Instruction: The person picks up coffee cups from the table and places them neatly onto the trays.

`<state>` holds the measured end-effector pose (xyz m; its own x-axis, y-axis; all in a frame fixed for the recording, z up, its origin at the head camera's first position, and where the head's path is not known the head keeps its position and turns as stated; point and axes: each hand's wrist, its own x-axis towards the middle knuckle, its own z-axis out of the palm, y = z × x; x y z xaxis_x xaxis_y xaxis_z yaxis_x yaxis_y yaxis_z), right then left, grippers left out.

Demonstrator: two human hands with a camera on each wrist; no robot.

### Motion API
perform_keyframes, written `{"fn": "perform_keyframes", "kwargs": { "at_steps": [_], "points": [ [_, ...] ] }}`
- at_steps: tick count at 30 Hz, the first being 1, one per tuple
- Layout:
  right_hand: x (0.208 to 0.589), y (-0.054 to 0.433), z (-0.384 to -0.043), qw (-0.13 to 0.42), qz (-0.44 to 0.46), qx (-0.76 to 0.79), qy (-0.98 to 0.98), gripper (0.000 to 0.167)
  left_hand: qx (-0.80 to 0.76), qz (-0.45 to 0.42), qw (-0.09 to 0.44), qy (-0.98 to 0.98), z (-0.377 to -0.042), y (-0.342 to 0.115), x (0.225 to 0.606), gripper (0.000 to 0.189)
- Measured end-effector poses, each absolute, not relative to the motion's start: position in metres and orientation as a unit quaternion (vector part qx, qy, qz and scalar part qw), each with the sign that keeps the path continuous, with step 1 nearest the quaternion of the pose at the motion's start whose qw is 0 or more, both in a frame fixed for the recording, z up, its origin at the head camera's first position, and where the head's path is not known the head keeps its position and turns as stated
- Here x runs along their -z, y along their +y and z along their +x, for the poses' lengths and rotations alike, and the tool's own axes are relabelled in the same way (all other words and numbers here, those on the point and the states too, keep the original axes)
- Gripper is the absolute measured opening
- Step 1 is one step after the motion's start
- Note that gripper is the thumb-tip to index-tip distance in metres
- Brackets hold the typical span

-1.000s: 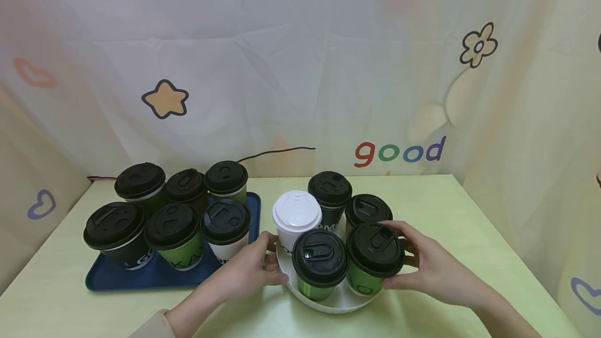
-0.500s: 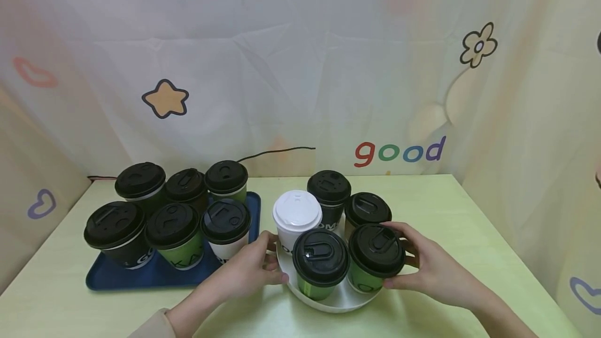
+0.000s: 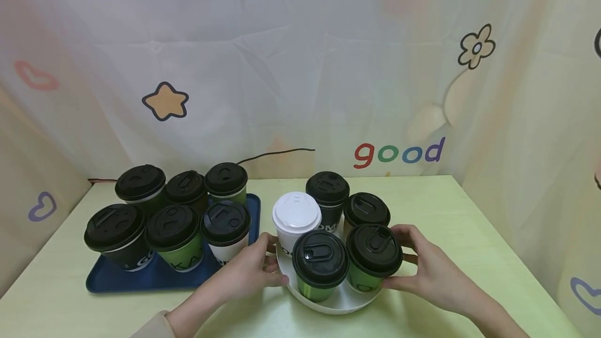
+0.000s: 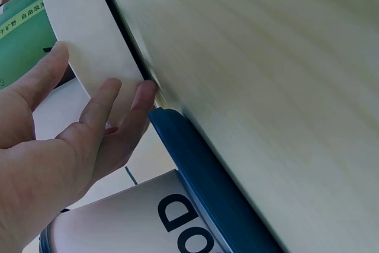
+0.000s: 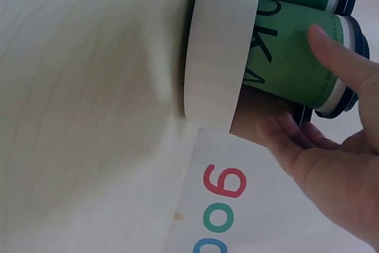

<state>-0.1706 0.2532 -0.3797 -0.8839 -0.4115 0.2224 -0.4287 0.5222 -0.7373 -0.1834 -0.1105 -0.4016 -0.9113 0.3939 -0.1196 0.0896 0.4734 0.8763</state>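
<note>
A round white tray point(image 3: 338, 304) holds several lidded paper cups. At its front stand two green cups with black lids, a left one point(image 3: 313, 292) and a right one point(image 3: 363, 279). A white-lidded cup point(image 3: 297, 213) and two more black-lidded cups point(image 3: 327, 189) stand behind. My left hand point(image 3: 251, 267) rests against the tray's left side, its extended fingers on the outer wall point(image 4: 89, 34) and the thumb at the rim. Beside the right green cup is my right hand point(image 3: 429, 273), thumb point(image 5: 331, 48) over the cup's side and fingers spread loosely around its far side.
A blue rectangular tray point(image 3: 98, 278) on the left bears several more black-lidded cups. Its right edge lies close to my left hand. The pale green tabletop point(image 3: 474, 244) meets a printed cloth backdrop point(image 3: 300, 77) at the back.
My right hand has loosened, its fingers drawing slightly right and away from the green cup's lid. My left hand stays at the white tray's side, and the cups stand about where they were.
</note>
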Motion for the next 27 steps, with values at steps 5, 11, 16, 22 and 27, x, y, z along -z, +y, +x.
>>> {"fn": "perform_keyframes", "kwargs": {
  "at_steps": [5,11,16,22,27],
  "points": [
    [0.381,0.257,-0.170,-0.006,0.233,-0.402,-0.885,0.071,-0.496,0.142,0.155,0.842,-0.183,-0.111,0.402,0.067],
    [0.388,0.258,-0.174,-0.042,0.258,-0.391,-0.882,0.071,-0.498,0.142,0.153,0.842,-0.182,-0.110,0.403,0.068],
    [0.392,0.255,-0.176,-0.056,0.267,-0.383,-0.883,0.057,-0.497,0.149,0.154,0.841,-0.182,-0.109,0.402,0.071],
    [0.393,0.255,-0.177,-0.058,0.265,-0.357,-0.894,0.042,-0.499,0.157,0.151,0.839,-0.182,-0.106,0.401,0.072],
    [0.394,0.259,-0.176,-0.060,0.264,-0.370,-0.889,0.041,-0.490,0.166,0.148,0.843,-0.184,-0.101,0.400,0.069]
  ]
}}
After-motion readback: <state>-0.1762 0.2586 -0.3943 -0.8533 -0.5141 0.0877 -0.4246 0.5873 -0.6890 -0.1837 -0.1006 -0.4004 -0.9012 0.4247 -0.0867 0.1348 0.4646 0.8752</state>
